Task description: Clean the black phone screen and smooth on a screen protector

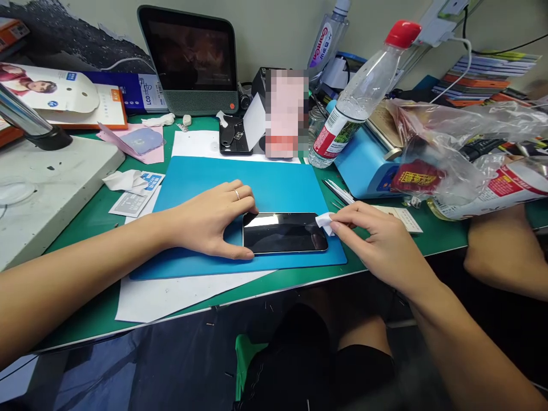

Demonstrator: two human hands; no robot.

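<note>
- While our left hand [216, 220] is spread in a curve around the left end of the phone [285, 240], its thumb touches the lower edge and its fingers rest at the upper edge, so we have hold of the phone between them.
- With our right hand [377, 237] we pinch a small white wipe [325, 222] between thumb and fingertips; this wipe is at the upper right corner of the phone.
- The phone lies flat, with its dark, shiny screen up, on the right part of a blue mat [235, 174].
- Under the mat we see white paper [180, 291], and below this is our green counter [445, 235].
- On 1 finger of our left hand we see a ring [237, 195].
- To the left of the mat there are a crumpled tissue [127, 181] and some flat packets [132, 201], near each other.
- Behind the mat stands a screen device [192, 63], which leans back a little.
- Behind our right hand lie slim metal tools [340, 191], just beside a blue box [363, 174].
- A bottle with a red cap [355, 103] stands tilted near this box.
- At our right side, the bent arm [500, 251] of 1 other person is near the counter edge.
</note>
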